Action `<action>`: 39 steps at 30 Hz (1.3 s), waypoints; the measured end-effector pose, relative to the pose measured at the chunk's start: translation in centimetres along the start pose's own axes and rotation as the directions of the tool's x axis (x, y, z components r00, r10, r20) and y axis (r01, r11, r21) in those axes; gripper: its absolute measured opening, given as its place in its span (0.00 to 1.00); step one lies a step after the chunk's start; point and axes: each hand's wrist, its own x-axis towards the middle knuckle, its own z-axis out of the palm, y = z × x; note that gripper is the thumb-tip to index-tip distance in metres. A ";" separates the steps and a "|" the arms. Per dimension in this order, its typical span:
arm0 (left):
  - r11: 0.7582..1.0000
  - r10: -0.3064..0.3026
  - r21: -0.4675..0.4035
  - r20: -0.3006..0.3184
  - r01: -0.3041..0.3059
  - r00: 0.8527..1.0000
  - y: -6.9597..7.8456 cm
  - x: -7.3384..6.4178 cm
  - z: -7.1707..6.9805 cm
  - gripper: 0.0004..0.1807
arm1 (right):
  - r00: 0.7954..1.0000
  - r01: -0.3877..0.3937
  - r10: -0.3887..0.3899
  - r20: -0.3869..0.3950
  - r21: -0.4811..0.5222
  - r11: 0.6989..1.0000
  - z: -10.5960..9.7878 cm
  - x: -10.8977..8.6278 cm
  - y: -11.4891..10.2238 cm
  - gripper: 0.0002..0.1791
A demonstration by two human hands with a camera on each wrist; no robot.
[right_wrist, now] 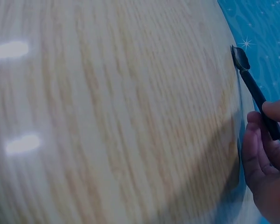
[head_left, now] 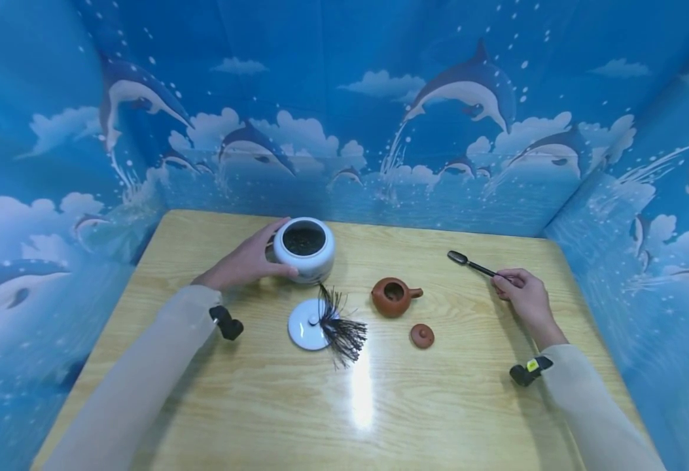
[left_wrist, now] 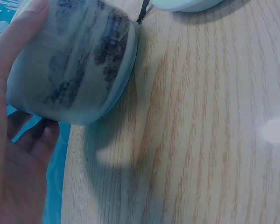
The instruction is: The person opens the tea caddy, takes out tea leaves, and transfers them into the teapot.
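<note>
My left hand [head_left: 254, 257] grips a white porcelain jar [head_left: 315, 267], thumb on the near side and fingers around the far side. The jar stands uncovered with dark loose contents, probably tea leaves, inside. Painted dark scenery shows on the jar's wall [left_wrist: 88, 56] in the left wrist view. Whether its base touches the table I cannot tell. At the right, my right hand [head_left: 525, 301] pinches the handle end of a small black scoop [head_left: 458, 258], held above the table with its bowl pointing left and away. The right wrist view shows the scoop's handle [right_wrist: 255, 91] between thumb and fingers.
Between the hands stands a small reddish-brown clay teapot [head_left: 390, 306], uncovered, its handle to the right. Its round lid [head_left: 423, 336] lies nearer. A white jar lid [head_left: 304, 332] with a dark tassel [head_left: 344, 333] over it lies before the jar. Dolphin-printed curtains [head_left: 344, 78] surround the wooden table [head_left: 297, 405].
</note>
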 end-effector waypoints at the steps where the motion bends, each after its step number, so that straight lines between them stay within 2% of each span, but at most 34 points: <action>1: 1.000 0.001 0.001 -0.001 -0.001 1.000 0.0 0.0 0.0 0.74 | 1.000 0.008 -0.008 -0.009 -0.038 0.999 0.0 0.0 0.0 0.24; 7: 1.000 0.010 0.002 -0.002 -0.010 1.000 -0.2 0.0 0.0 0.73 | 0.998 0.038 -0.047 -0.032 -0.240 0.970 0.3 -0.4 0.0 0.28; 13: 1.000 0.006 0.002 -0.003 -0.006 1.000 -0.1 0.1 0.1 0.73 | 0.998 0.048 -0.063 -0.032 -0.348 0.936 0.3 -0.8 -0.2 0.25; 26: 1.000 0.015 -0.001 0.002 -0.015 1.000 -0.2 0.0 0.0 0.73 | 0.993 0.099 -0.116 -0.019 -0.395 0.913 0.4 -0.7 0.5 0.22; 33: 0.999 -0.006 0.034 0.001 0.006 1.000 0.1 -0.2 0.0 0.74 | 0.994 0.090 -0.109 -0.027 -0.397 0.913 0.5 -0.6 0.6 0.21; 39: 1.000 0.004 0.023 -0.005 -0.003 1.000 0.1 -0.2 0.1 0.73 | 0.995 0.075 -0.094 -0.028 -0.394 0.916 0.6 -0.6 0.5 0.23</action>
